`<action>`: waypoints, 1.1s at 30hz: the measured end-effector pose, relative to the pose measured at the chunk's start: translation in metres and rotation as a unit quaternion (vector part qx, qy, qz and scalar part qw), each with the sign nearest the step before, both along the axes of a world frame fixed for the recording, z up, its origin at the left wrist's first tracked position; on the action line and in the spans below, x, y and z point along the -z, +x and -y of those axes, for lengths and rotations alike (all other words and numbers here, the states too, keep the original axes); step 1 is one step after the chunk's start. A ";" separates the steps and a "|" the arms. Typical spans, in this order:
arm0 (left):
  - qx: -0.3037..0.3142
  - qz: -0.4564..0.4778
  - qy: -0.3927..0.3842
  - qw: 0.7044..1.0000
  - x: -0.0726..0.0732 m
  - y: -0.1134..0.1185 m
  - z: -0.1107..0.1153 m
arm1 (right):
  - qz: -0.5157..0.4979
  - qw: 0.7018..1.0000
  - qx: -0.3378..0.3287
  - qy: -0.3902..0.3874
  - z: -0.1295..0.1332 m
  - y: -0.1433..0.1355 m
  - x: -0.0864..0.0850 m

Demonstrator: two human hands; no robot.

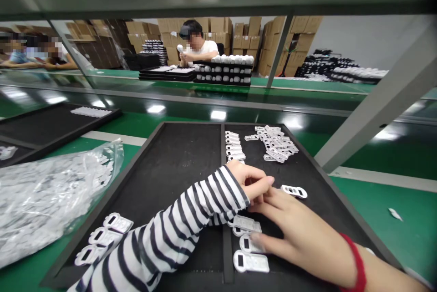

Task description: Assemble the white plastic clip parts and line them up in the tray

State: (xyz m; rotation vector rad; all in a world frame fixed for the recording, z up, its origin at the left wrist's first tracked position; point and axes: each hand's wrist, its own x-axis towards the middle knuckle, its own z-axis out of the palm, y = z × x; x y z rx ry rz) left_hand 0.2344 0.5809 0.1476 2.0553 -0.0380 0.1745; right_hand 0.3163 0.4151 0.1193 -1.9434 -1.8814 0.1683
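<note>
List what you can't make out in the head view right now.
All in the head view:
Anything pinched between the left hand and right hand: hidden by their overlapping fingers.
Middle of the row of white parts: covered by the hands and striped sleeve.
Plastic bag and neighbouring tray: cut off by the left edge.
Right thumb tip: blurred.
Markings on the far white pieces: too small.

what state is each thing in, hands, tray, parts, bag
left hand: fingers bent, grasp unclear
right hand: thumb blurred, grasp unclear
black tray: flat, partly filled
white part pile: loose, jumbled
white part row: lined up along divider
plastic bag: lying, full; sealing unclear
</note>
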 end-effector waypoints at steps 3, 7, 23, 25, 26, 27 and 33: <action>-0.002 0.012 -0.028 1.000 -0.003 -0.002 0.000 | 0.014 1.000 -0.016 0.020 -0.011 -0.011 0.006; -0.031 0.058 -0.039 0.997 -0.003 0.000 -0.004 | 0.014 1.000 0.004 0.021 -0.011 -0.001 0.008; -0.062 0.222 0.122 0.965 -0.013 -0.011 0.011 | 0.050 0.985 -0.125 0.109 -0.016 0.007 0.037; -0.074 0.205 0.135 0.967 -0.016 -0.017 0.013 | 0.062 0.985 -0.123 0.104 -0.019 0.008 0.048; -0.083 0.200 0.132 0.967 -0.018 -0.020 0.015 | 0.065 0.986 -0.120 0.099 -0.019 0.009 0.051; -0.093 0.201 0.121 0.968 -0.020 -0.024 0.017 | 0.065 0.987 -0.115 0.093 -0.018 0.009 0.053; -0.181 0.276 -0.038 0.943 -0.034 -0.029 0.028 | -0.040 0.990 -0.023 0.136 -0.006 -0.005 0.021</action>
